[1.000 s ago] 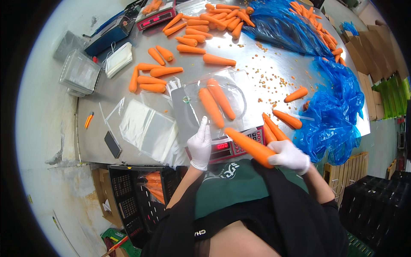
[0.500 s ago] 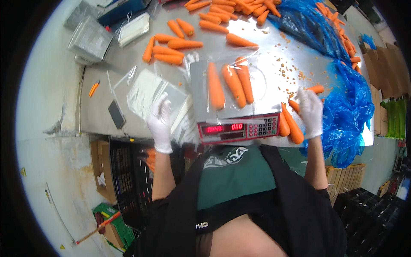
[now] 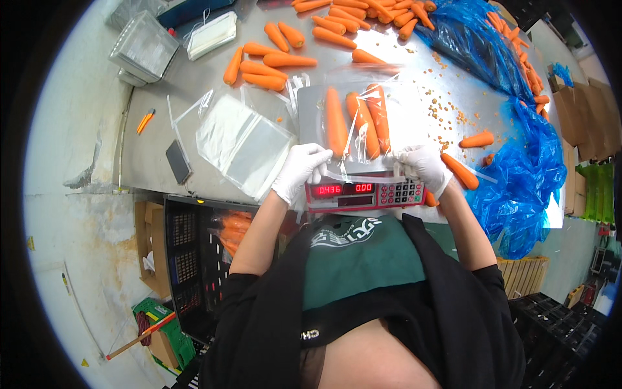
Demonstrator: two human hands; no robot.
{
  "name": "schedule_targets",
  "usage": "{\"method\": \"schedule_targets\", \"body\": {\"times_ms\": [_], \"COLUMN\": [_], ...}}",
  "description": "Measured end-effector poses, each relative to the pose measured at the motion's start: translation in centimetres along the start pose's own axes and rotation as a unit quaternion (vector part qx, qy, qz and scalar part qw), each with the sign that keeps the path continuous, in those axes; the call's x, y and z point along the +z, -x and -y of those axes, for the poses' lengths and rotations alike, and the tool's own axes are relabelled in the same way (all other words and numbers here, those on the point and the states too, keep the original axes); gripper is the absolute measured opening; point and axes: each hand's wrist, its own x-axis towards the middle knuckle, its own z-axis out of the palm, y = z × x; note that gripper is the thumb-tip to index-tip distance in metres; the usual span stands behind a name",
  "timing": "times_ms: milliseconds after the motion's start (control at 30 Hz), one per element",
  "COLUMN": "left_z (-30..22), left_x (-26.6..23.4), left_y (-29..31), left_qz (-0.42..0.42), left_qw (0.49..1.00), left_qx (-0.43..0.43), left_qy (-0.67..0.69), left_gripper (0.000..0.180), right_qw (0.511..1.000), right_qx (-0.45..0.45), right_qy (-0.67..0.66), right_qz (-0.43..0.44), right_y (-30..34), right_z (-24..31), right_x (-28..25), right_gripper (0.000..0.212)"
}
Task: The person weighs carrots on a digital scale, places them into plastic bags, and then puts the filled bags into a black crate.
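A clear plastic bag [image 3: 353,170] with three carrots [image 3: 336,123] inside lies on the metal plate of a red digital scale [image 3: 363,196]. My left hand [image 3: 302,170], in a white glove, pinches the left corner of the bag's near edge. At the right corner my gloved right hand [image 3: 424,167] grips the same edge, its fingers closed. Between my hands the plastic is pulled wide. Loose carrots [image 3: 460,171] lie to the right of the scale. A stack of flat clear bags [image 3: 243,146] rests just left of it.
Several carrots [image 3: 265,71] lie beyond the bag stack, with a larger pile [image 3: 363,14] at the far edge. Blue plastic sheeting [image 3: 525,168] covers the table's right side. A phone [image 3: 178,161] and an orange cutter [image 3: 146,121] sit at left. Below stands a black crate [image 3: 188,259].
Both hands have come inward from either side of the scale and taken hold of the bag's near edge. The loose carrots at right have shifted.
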Motion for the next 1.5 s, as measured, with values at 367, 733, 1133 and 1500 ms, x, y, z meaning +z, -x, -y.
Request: {"method": "schedule_targets", "body": {"times_ms": [367,733,1133,1500], "left_z": [-11.0,5.2,4.2,5.6], "left_x": [-4.6,-1.8,9.0,13.4], "left_y": [-0.8,6.4,8.4,7.6], "left_qz": [-0.023,-0.033,-0.14,-0.072], "left_qw": [0.971,0.992,0.857,0.713], "left_qx": [0.196,-0.04,0.364,0.458], "left_qy": [0.136,0.113,-0.337,-0.526], "left_gripper": [0.018,0.018,0.016,0.016], "right_qw": [0.97,0.997,0.997,0.989], "right_qx": [-0.062,0.05,0.055,0.042], "right_qy": [-0.232,-0.055,-0.02,-0.138], "right_qz": [-0.034,-0.001,0.047,-0.04], "right_y": [1.0,4.7,7.0,7.9], "right_z": [15.1,-1.0,-3.0,-3.7], "right_x": [3.4,3.3,3.9,4.4], "right_gripper": [0.021,0.025,0.034,0.027]}}
